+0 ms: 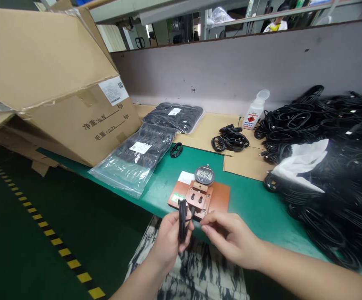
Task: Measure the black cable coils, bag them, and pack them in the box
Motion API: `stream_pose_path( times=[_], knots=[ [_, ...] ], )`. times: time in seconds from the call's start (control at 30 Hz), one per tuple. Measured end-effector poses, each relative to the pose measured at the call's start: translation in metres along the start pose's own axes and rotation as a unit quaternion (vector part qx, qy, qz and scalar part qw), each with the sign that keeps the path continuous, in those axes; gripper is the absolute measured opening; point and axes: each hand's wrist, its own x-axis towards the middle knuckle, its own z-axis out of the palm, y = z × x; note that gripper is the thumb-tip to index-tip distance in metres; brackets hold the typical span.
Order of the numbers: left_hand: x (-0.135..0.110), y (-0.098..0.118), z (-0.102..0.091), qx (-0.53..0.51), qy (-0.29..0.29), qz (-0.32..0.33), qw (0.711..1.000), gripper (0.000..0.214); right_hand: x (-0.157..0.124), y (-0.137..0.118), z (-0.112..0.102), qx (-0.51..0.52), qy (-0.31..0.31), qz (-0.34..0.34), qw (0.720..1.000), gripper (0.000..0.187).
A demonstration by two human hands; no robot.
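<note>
My left hand [170, 233] is closed around a coiled black cable [182, 221]. The cable's plug end points at the front of a copper-coloured measuring fixture [198, 198]; whether it sits inside the slot I cannot tell. On top of the fixture is a round digital gauge [204, 175] with a lit number display. Just right of the fixture's front edge, my right hand [230, 237] has its fingers loosely bent, thumb and index tips slightly apart, nothing visible between them.
A large cardboard box [74, 112] stands at the left beside bagged cables [143, 146]. Loose coils [230, 139] and one small coil [176, 150] lie behind the fixture. A white bottle [254, 111], a big cable heap [324, 212] and white cloth [302, 162] are at the right.
</note>
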Motion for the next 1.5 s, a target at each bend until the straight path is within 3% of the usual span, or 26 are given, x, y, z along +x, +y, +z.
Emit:
stream_pose_path(
  times=[1.5],
  knots=[
    [0.003,-0.0013,-0.0044,-0.005,-0.006,-0.002,1.0,0.034,0.0004,0.0016,0.0012,0.015,-0.003,0.002,1.0,0.014]
  ],
)
